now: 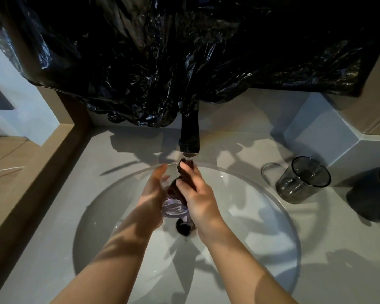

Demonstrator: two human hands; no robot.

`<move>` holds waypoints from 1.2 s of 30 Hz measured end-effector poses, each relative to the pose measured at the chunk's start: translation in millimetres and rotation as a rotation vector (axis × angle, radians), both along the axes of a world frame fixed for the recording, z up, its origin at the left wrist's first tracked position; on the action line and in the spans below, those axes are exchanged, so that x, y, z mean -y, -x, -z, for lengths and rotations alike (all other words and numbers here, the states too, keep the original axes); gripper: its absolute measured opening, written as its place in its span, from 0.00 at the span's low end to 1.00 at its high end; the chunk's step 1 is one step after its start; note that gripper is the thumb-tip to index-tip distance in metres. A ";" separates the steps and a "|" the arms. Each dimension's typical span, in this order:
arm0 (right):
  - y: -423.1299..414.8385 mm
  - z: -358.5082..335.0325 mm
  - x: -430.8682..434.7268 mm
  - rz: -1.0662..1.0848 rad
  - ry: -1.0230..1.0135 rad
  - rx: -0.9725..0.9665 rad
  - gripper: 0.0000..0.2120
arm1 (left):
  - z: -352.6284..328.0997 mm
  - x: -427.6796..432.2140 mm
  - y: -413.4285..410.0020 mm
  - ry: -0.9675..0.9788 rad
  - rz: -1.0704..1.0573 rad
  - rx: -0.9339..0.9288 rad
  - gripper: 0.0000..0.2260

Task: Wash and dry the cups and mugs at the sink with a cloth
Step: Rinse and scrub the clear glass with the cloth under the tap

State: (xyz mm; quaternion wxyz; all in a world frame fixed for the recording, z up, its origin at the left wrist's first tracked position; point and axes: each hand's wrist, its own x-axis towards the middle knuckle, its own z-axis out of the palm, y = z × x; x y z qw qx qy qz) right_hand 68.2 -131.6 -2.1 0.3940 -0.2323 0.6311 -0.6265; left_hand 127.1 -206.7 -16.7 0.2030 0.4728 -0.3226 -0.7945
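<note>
From the head camera, both forearms reach over the round white sink [261, 216] and meet above its middle. The left hand [155, 189] wraps its fingers round a clear glass [173, 208], which it holds tilted over the sink, its thick base turned toward the camera. The right hand [198, 198] has its fingers curled over a dark cloth [180, 195] and presses it against the glass's right side. The top of the cloth bunches up past the fingertips. Whether any of the cloth goes inside the glass cannot be told.

A dark tap [189, 137] juts out over the sink's far rim, and a thin stream of water falls from its spout onto the cloth. The drain [183, 228] shows in the sink's bottom, just below the glass.

To the right of the sink, on the grey counter [42, 238], a smoky grey tumbler [303, 181] stands upright. Farther right, at the frame's edge, sits a black mug [371, 194]. Crumpled black plastic sheeting [162, 62] hangs on the wall behind the sink and covers the tap's base.
</note>
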 end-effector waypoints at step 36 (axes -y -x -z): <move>22.4 13.5 -17.4 0.132 -0.002 -0.303 0.07 | -28.6 2.4 1.9 0.187 0.371 0.233 0.11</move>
